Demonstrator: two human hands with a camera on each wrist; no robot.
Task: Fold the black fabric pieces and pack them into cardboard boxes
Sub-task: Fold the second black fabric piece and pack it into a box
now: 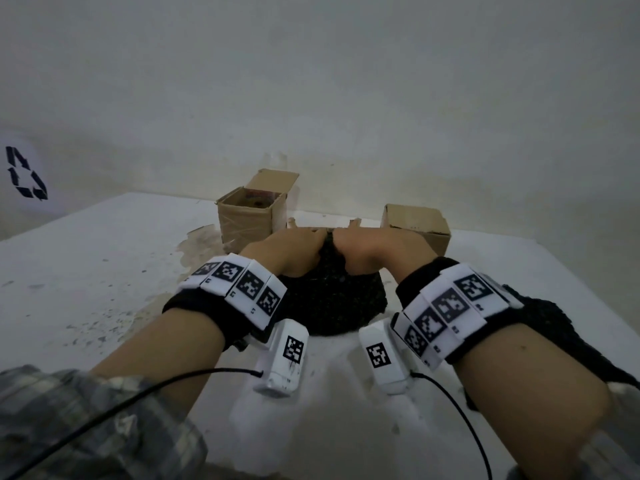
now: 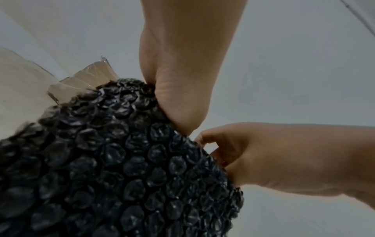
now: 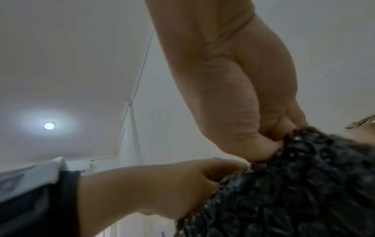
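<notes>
A black bubbly fabric piece [image 1: 332,299] hangs upright over the white table [image 1: 104,271], held by its top edge. My left hand [image 1: 304,242] pinches that edge from the left, and my right hand [image 1: 363,242] pinches it from the right, knuckles almost touching. In the left wrist view my left hand [image 2: 174,102] curls into the fabric [image 2: 121,160] while the right hand [image 2: 233,154] grips beside it. The right wrist view shows my right hand [image 3: 263,144] and left hand [image 3: 202,179] on the fabric [image 3: 294,192]. An open cardboard box [image 1: 249,216] stands behind on the left, another box [image 1: 415,226] on the right.
A second black fabric piece [image 1: 561,337] lies under my right forearm at the table's right side. The wall rises just behind the boxes. A white object with a recycling symbol [image 1: 24,174] sits at the far left. The tabletop around the left box is stained and flaking.
</notes>
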